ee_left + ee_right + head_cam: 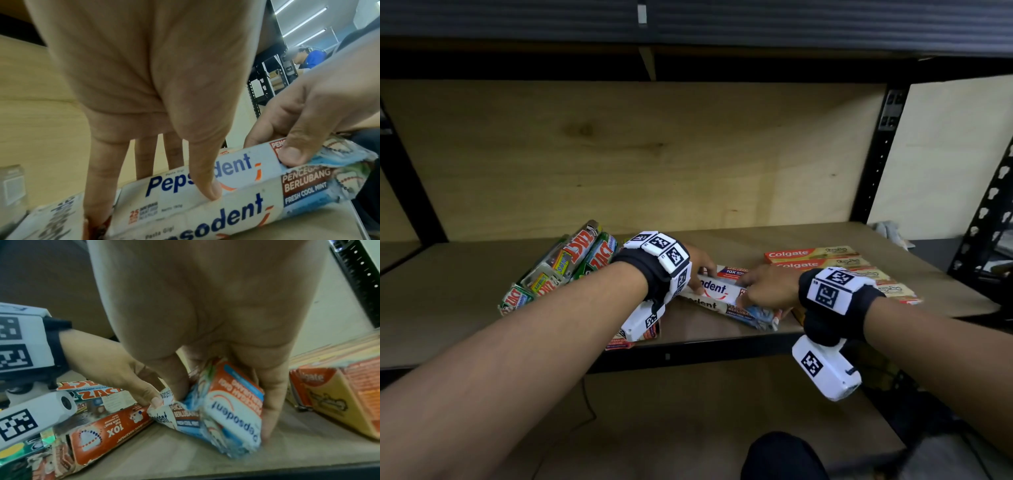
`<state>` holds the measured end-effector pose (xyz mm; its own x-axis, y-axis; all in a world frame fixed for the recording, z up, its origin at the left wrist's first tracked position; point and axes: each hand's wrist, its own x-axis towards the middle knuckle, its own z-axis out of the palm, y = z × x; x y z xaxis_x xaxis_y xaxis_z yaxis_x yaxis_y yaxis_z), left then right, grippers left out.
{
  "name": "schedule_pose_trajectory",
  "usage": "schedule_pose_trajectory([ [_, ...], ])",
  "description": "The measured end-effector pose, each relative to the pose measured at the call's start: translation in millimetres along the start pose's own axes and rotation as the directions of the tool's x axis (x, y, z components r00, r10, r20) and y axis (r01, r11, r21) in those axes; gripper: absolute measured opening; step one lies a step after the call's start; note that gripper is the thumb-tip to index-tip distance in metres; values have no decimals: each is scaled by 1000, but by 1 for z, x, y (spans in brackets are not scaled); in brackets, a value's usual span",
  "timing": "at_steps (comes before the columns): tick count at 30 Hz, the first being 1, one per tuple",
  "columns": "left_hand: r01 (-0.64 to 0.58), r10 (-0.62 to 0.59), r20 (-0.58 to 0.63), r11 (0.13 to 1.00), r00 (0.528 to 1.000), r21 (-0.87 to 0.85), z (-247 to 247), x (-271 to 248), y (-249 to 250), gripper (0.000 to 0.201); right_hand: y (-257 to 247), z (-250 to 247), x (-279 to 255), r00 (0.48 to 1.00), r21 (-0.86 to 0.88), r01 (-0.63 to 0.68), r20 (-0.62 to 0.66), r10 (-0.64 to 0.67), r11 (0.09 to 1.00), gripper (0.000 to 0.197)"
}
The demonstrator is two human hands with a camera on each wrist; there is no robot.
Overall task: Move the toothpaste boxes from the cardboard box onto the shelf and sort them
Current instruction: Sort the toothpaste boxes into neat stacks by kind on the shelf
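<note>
Two white Pepsodent boxes (717, 291) lie side by side at the middle front of the wooden shelf (465, 308). My left hand (698, 265) holds their left part: in the left wrist view the thumb (209, 186) presses at the seam between the upper box (236, 164) and the lower one (226, 216), with the fingers behind. My right hand (763, 284) grips the right ends (232, 405), thumb on the front, fingers round the far side. The ends look crumpled. The cardboard box is out of view.
Zact boxes (575, 260) lie heaped at the left. Colgate boxes (815, 255) sit in a row at the right. A red 10X box (111, 434) lies under my left wrist. A black shelf post (873, 171) stands at the right; a person in blue (314, 58) is far off.
</note>
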<state>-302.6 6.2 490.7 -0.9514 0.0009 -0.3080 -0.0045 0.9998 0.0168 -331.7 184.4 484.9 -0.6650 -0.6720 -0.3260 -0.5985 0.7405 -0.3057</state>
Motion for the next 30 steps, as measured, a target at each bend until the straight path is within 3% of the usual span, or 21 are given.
schedule_pose_trajectory([
  [6, 51, -49, -77, 998, 996, 29, 7, -2, -4, 47, 5, 7, 7, 991, -75, 41, -120, -49, 996, 47],
  [10, 49, -49, -27, 998, 998, 26, 4, -3, -1, 55, 3, 11, 10, 979, -176, 73, -173, -104, 982, 49],
  [13, 21, -19, -36, 998, 999, 60, -1, -2, 0, 58, -1, 8, 12, 987, -161, 63, -135, -85, 985, 42],
  [16, 13, -8, -88, 999, 996, 52, 0, 2, -5, 54, -3, 6, 12, 995, -158, 42, -78, -55, 987, 49],
  [20, 8, -6, -138, 1000, 990, 12, 6, 6, -12, 39, -5, 10, 13, 988, -264, 30, -138, -69, 964, 47],
  [23, 37, -31, -124, 999, 992, 41, 6, 11, -11, 37, -5, 17, 10, 975, -327, 22, -203, -93, 945, 49],
  [26, 28, -23, -59, 997, 998, 77, 1, 19, -9, 35, -7, 22, 8, 978, -376, 1, -191, -78, 927, 62],
  [30, 61, -62, 4, 988, 998, 140, -3, 26, -8, 41, -9, 19, 14, 989, -405, -27, -146, -36, 914, 62],
])
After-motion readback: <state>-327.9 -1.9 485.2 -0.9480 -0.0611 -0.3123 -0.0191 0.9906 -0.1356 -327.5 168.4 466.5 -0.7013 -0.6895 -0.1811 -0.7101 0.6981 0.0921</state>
